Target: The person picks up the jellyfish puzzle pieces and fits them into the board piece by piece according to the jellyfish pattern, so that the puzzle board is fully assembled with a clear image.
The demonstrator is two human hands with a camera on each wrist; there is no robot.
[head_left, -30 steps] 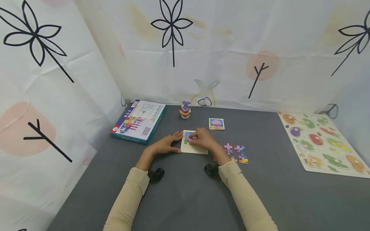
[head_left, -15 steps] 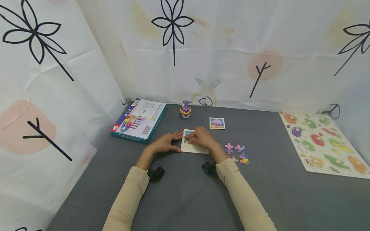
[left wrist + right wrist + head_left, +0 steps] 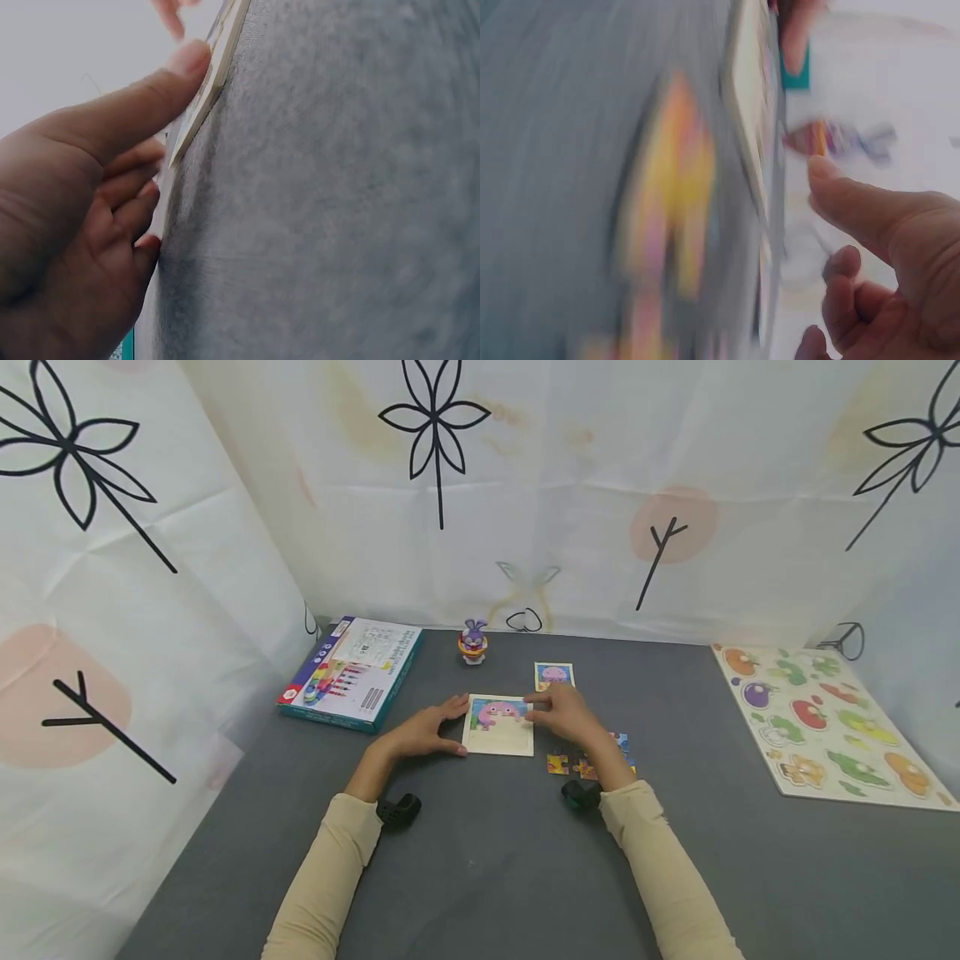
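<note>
A pale puzzle board (image 3: 501, 746) lies flat on the grey table, its upper part filled by pieces showing a pink cartoon figure and its lower part bare. My left hand (image 3: 424, 732) rests along the left edge of it, fingers spread. In the left wrist view the thumb (image 3: 161, 94) touches the rim of the board (image 3: 202, 112). Above the table by the board's right edge is my right hand (image 3: 567, 714), with nothing between thumb and fingers. Loose jigsaw pieces (image 3: 557, 765) lie below it, partly hidden by the wrist; they are blurred in the right wrist view.
Behind the right hand lies a small picture card (image 3: 553, 674). A purple rabbit figurine (image 3: 473, 642) stands at the back, with a flat boxed set (image 3: 352, 672) to its left. A vegetable picture board (image 3: 832, 727) lies far right. White printed cloth (image 3: 570, 510) walls off the back.
My right hand has lifted from the board and moved right, leaving a pink piece in place in the upper part. The left hand stays at the board's left edge.
</note>
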